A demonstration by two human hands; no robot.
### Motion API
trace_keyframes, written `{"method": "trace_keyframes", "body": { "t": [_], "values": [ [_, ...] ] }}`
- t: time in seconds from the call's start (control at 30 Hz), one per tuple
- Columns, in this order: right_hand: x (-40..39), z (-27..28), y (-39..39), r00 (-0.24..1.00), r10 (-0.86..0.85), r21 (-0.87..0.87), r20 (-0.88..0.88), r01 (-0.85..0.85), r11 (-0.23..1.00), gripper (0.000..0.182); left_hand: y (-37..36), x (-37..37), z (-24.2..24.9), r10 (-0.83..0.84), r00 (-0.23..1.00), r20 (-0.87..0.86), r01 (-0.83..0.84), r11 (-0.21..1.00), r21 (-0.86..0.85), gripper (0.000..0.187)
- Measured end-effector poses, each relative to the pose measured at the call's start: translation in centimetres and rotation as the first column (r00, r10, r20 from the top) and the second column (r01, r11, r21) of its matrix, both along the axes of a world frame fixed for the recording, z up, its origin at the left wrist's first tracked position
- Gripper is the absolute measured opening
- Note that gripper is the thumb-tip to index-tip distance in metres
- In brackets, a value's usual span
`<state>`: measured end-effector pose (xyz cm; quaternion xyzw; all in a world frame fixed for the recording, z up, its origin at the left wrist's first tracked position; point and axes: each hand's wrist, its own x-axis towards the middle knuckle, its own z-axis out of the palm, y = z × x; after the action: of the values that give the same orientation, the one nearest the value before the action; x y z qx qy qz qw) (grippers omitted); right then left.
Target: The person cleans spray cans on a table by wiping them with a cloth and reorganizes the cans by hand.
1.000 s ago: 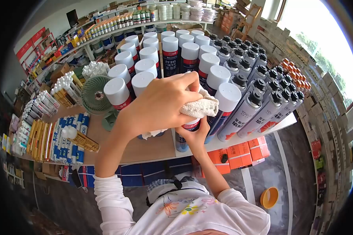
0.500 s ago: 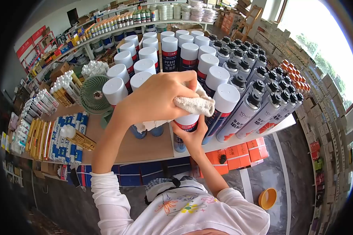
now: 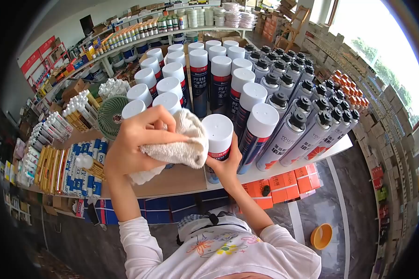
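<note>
My left hand (image 3: 142,142) is closed around a bunched off-white cloth (image 3: 186,139), just left of a spray foam can's white cap. My right hand (image 3: 227,163) wraps round the body of that foam can (image 3: 219,148), which stands upright at the front edge of the table. Its cap (image 3: 218,128) is uncovered, and a red band shows beneath it. Behind and beside it stand several similar white-capped cans (image 3: 263,118) with dark blue and red labels. The cloth and left hand partly hide the cans behind them.
Grey cans with black tops (image 3: 295,122) crowd the table's right side. A green fan (image 3: 112,116) stands at left, near blue-and-white tubes (image 3: 84,169) and white-nozzled cartridges (image 3: 81,109). Orange boxes (image 3: 284,186) lie below the table, and a yellow bucket (image 3: 321,236) is on the floor.
My left hand and the cloth have moved left and down, off the top of the can, exposing its white cap. My right hand still grips the can in about the same place.
</note>
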<state>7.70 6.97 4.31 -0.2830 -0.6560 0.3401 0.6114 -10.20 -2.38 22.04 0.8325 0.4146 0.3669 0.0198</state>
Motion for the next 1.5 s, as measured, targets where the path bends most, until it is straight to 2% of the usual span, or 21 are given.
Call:
{"method": "trace_keyframes", "body": {
  "t": [0.03, 0.1, 0.13, 0.17, 0.23, 0.33, 0.5, 0.57, 0.7, 0.77, 0.83, 0.87, 0.97, 1.03, 1.07, 1.1, 1.17, 1.23, 1.37, 1.43, 1.5],
  "values": [
    [0.1, 0.2, -0.1, 1.0, 0.009, -0.012, 0.007, -0.009, 1.0, 0.083, 0.4, 0.4, 0.2, 0.002, 1.0, 0.002, -0.002, 1.0, 0.0, 0.049],
    [-0.1, 0.0, -0.1, 1.0, 0.008, -0.015, 0.005, -0.008, 1.0, 0.081, 1.8, 1.9, 0.9, 0.085, 0.995, 0.057, -0.095, 0.975, 0.202, 0.047],
    [0.0, 0.1, -0.2, 1.0, 0.009, -0.033, 0.011, -0.009, 0.999, 0.082, 2.5, 2.9, 1.1, 0.086, 0.995, 0.059, -0.097, 0.973, 0.209, 0.046],
    [0.0, 0.2, -0.2, 1.0, 0.011, -0.049, 0.016, -0.01, 0.999, 0.082, 2.9, 3.7, 1.1, 0.122, 0.992, 0.036, -0.127, 0.979, 0.159, 0.045],
    [-0.1, 0.2, -0.4, 1.0, 0.022, -0.063, -0.011, -0.023, 0.998, 0.078, 4.6, 4.7, 0.0, 0.007, 1.0, 0.008, -0.007, 0.995, 0.097, 0.043],
    [0.1, -1.0, -0.1, 1.0, 0.007, 0.011, 0.006, -0.007, 1.0, 0.071, 4.3, 6.2, -1.5, 0.074, 0.991, -0.113, -0.061, 0.991, 0.117, 0.039],
    [-0.2, -1.8, -0.2, 0.996, 0.048, 0.062, 0.079, -0.053, 0.997, 0.075, 1.3, 6.1, -2.0, 0.161, 0.967, -0.199, -0.145, 0.985, 0.093, 0.042],
    [-0.6, -1.7, -0.2, 0.998, 0.058, 0.049, -0.018, -0.057, 0.997, 0.077, 0.3, 6.2, -3.3, 0.253, 0.954, -0.159, -0.222, 0.957, 0.186, 0.042],
    [-0.1, -1.2, 0.8, 1.0, 0.013, -0.018, -0.01, -0.013, 1.0, 0.082, -1.4, 7.1, -6.0, 0.356, 0.928, -0.112, -0.327, 0.92, 0.214, 0.043],
    [-0.1, -0.8, 0.5, 1.0, 0.014, 0.038, 0.012, -0.015, 0.999, 0.085, -1.7, 6.7, -6.9, 0.357, 0.934, 0.001, -0.345, 0.903, 0.254, 0.043],
    [0.0, -0.6, 0.2, 1.0, -0.009, 0.07, 0.002, 0.009, 0.998, 0.085, -2.7, 6.2, -6.1, 0.384, 0.915, 0.123, -0.403, 0.872, 0.278, 0.041],
    [0.0, -0.5, 0.3, 1.0, 0.002, 0.08, 0.007, -0.003, 0.997, 0.085, -3.1, 6.2, -5.0, 0.392, 0.902, 0.18, -0.431, 0.833, 0.347, 0.04],
    [-0.1, -0.3, 0.0, 1.0, -0.008, 0.052, 0.004, 0.008, 0.999, 0.084, -3.0, 6.0, -1.9, 0.431, 0.884, 0.182, -0.465, 0.769, 0.439, 0.037],
    [0.0, 0.4, -0.3, 1.0, 0.004, -0.001, -0.008, -0.004, 1.0, 0.082, -1.3, 6.1, 0.5, 0.381, 0.918, 0.109, -0.391, 0.825, 0.407, 0.032],
    [0.0, 0.5, -0.3, 1.0, -0.012, 0.039, -0.001, 0.012, 0.999, 0.081, -0.1, 5.8, 0.8, 0.346, 0.936, 0.065, -0.346, 0.871, 0.347, 0.035],
    [-0.1, 0.7, -0.3, 1.0, -0.007, 0.036, 0.008, 0.007, 0.999, 0.081, 1.0, 5.6, 1.0, 0.304, 0.952, 0.022, -0.298, 0.912, 0.28, 0.038],
    [0.1, 1.0, -0.6, 1.0, 0.017, 0.004, -0.012, -0.017, 1.0, 0.08, 3.1, 5.8, 1.2, 0.32, 0.94, -0.116, -0.306, 0.944, 0.123, 0.03],
    [0.1, 0.8, -0.6, 1.0, 0.018, 0.016, -0.005, -0.018, 1.0, 0.08, 4.4, 6.0, 0.8, 0.265, 0.926, -0.269, -0.288, 0.956, -0.048, 0.026],
    [-0.1, 0.7, -0.2, 0.998, 0.026, 0.014, -0.057, -0.025, 1.0, 0.077, 3.5, 6.5, 0.3, 0.263, 0.916, -0.302, -0.287, 0.957, -0.039, 0.025],
    [0.1, 0.6, 0.0, 0.998, 0.061, 0.021, -0.015, -0.06, 0.998, 0.079, 2.2, 7.0, -1.3, 0.29, 0.933, -0.213, -0.284, 0.957, 0.059, 0.027],
    [0.2, 0.3, 0.3, 0.998, 0.059, 0.029, -0.015, -0.058, 0.998, 0.08, 0.5, 7.3, -2.5, 0.274, 0.955, -0.11, -0.266, 0.96, 0.087, 0.037]
  ]
}}
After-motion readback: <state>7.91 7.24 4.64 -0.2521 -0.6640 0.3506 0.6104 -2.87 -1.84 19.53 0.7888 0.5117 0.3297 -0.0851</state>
